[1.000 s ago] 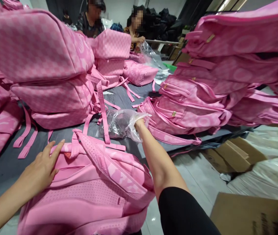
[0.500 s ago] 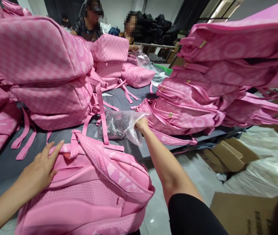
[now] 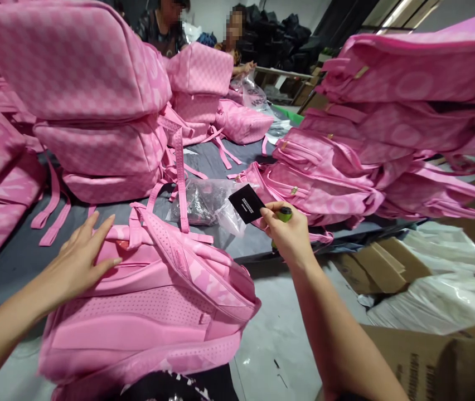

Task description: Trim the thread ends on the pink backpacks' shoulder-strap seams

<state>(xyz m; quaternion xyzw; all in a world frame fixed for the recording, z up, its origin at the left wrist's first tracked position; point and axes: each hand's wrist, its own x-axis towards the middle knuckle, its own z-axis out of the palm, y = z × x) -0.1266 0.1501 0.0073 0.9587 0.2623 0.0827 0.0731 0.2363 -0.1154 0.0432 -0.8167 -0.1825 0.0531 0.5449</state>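
Observation:
A pink backpack [image 3: 154, 312] lies back side up at the near edge of the grey table [image 3: 7, 262]. My left hand [image 3: 81, 259] rests flat on its top left, fingers spread. My right hand [image 3: 290, 234] is lifted over the table's edge, pinching a small black card [image 3: 246, 203] between its fingertips, with a green-yellow cylindrical object [image 3: 283, 214] tucked in the same hand. Just behind the card lies a clear plastic bag [image 3: 208, 203] holding dark items.
Stacks of pink backpacks rise at the left [image 3: 82, 100] and right [image 3: 388, 128]. Two people sit at the far end [image 3: 204, 28], handling plastic wrap. Cardboard boxes [image 3: 383, 267] and plastic-wrapped bundles [image 3: 442, 301] lie on the floor at the right.
My right hand has pulled back out of the plastic bag toward me, now holding a black card. The left hand has shifted slightly on the backpack.

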